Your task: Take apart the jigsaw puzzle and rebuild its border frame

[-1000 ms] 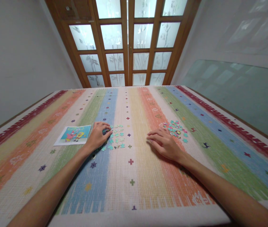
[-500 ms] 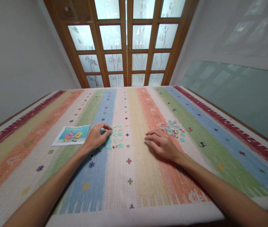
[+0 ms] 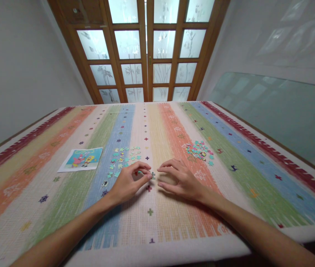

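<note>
Near the middle of the table, my left hand point(image 3: 131, 181) pinches a small puzzle piece point(image 3: 153, 175) between thumb and fingertips. Facing it from the right is my right hand point(image 3: 183, 180), its fingers curved and apart with nothing between them. Loosely set rows of teal puzzle pieces point(image 3: 121, 155) lie just beyond my left hand, which hides some of them. A mixed heap of puzzle pieces point(image 3: 199, 149) sits past my right hand. To the left lies a picture card point(image 3: 83, 159) showing cartoon figures on a blue-green background.
A striped tablecloth point(image 3: 157, 126) covers the table. Beyond its far edge stands a wooden door with glass panes point(image 3: 129, 44). Plain walls rise on both sides, and a pale green panel point(image 3: 271, 107) leans along the right.
My left hand has moved right and nearer from the puzzle rows, bringing a piece. My right hand has shifted slightly left, its fingers now more spread. The view has turned slightly.
</note>
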### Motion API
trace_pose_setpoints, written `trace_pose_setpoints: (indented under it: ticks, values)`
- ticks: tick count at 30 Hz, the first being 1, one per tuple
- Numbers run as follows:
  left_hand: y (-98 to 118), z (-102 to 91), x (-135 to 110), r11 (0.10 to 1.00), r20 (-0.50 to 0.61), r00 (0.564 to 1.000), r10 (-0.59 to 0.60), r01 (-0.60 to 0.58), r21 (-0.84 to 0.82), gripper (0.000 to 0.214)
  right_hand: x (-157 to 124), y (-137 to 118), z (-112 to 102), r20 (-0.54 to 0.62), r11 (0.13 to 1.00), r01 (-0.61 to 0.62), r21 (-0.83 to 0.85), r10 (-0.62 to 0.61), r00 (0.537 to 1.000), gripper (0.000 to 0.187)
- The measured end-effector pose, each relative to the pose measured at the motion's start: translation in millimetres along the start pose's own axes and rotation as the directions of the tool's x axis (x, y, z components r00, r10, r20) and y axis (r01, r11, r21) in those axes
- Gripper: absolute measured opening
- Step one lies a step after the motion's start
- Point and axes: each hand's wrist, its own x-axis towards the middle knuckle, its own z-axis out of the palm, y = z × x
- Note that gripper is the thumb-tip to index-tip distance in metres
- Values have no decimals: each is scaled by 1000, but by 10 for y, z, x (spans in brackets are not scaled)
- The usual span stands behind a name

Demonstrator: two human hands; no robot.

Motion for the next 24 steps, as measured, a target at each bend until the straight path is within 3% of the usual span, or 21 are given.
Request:
trace_pose_setpoints:
  ticks: [8, 13, 18, 20, 24]
  values:
    - [19, 128, -89, 978, 124, 991, -55, 79, -192, 21, -11, -83, 25, -16, 996, 89, -14, -89, 996, 14]
    - [7, 115, -87, 994, 115, 993, -27, 39, -101, 21, 0, -81, 16, -5, 994, 96, -53, -97, 995, 13]
    - [-127, -139, 50, 998, -115, 993, -17, 10, -63, 27, -13, -17, -11, -5, 993, 40, -114, -41, 999, 16]
    - [-232, -317, 139, 996, -250, 968, -32, 10, -86, 23, -24, 18, -19, 8, 992, 8, -130, -7, 1000, 17]
    - [-452, -683, 276, 998, -493, 870, -13, -23, -66, 32, -42, 64, -8, 55, 990, -56, -131, 63, 996, 18]
